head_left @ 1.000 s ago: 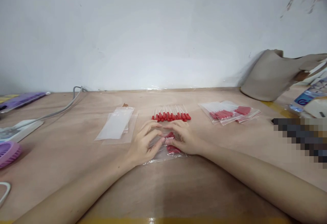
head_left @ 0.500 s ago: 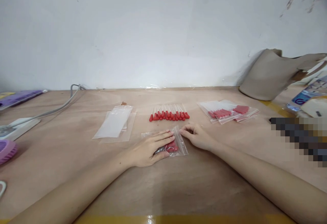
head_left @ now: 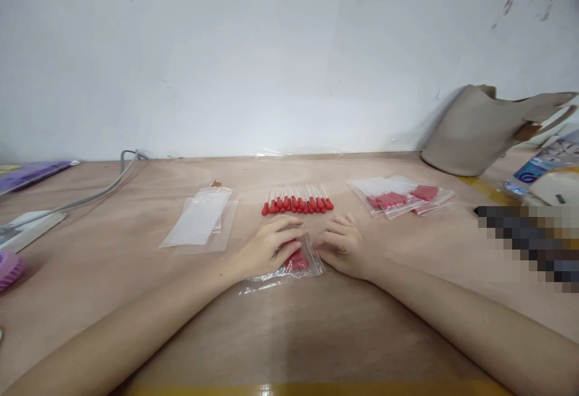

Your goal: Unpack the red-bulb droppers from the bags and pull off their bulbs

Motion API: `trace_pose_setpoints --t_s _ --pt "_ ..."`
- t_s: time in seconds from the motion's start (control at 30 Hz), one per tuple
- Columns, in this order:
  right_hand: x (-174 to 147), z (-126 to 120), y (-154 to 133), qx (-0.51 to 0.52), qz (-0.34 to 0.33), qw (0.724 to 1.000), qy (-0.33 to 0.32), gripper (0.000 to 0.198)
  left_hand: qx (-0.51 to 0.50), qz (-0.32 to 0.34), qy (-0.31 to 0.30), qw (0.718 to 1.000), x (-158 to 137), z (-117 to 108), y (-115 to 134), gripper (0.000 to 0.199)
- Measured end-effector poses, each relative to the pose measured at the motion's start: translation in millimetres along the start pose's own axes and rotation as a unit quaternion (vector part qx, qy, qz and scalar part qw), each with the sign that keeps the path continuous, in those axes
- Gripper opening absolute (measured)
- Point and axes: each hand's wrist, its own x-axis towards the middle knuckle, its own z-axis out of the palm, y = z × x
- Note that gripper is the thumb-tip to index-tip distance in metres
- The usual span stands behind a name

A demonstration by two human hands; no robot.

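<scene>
A clear zip bag with red-ended pieces inside lies flat on the table, partly hidden by my left hand. The fingers of that hand are bent over the bag's far side, with the thumb above the red ends. At the bag's right edge, by the zip strip, my right hand is closed with curled fingers; its thumb tip is hidden. Just beyond both hands is a row of thin pale sticks with red bulb-shaped ends.
Flat bags and white slips lie to the left. Filled bags with red ends overlap at the right. A beige bag leans on the wall. A grey cable and a purple round object are at far left.
The zip bag has turned, its closed end swinging nearer to me. My left hand has gone from lying flat to bent fingers. My right hand has curled down at the bag's edge.
</scene>
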Motion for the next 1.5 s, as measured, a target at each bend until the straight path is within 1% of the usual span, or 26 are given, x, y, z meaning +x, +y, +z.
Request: trace_pose_setpoints --t_s 0.1,0.23,0.5,0.73,0.93,1.2,1.3,1.43,1.5 --pt "0 1 2 0.004 -0.024 1.0 0.015 0.01 -0.003 -0.002 -0.006 1.0 7 8 0 0.028" --pt "0 1 3 0.008 -0.042 0.999 0.029 0.012 -0.003 0.0 -0.022 1.0 7 15 1 0.023" --pt "0 6 5 0.039 -0.055 0.997 0.042 0.009 -0.018 -0.025 -0.024 0.999 5 12 2 0.015" --pt "-1 10 7 0.062 -0.083 0.992 0.069 0.005 -0.029 -0.028 -0.011 0.999 4 15 2 0.011" --pt "-1 8 6 0.07 -0.09 0.992 0.062 0.004 -0.039 -0.038 -0.011 0.998 4 14 3 0.009" --pt "2 8 6 0.066 -0.113 0.989 0.065 0.005 -0.021 -0.017 -0.026 0.999 3 15 1 0.018" --pt "1 8 7 0.058 -0.123 0.989 0.05 0.006 -0.016 -0.007 -0.037 0.999 3 14 1 0.02" --pt "1 6 6 0.027 -0.129 0.991 0.014 0.009 -0.004 0.001 -0.055 0.998 4 11 -1 0.021" --pt "1 4 5 0.012 -0.129 0.992 0.012 0.011 0.01 0.005 -0.065 0.998 5 9 -3 0.021"
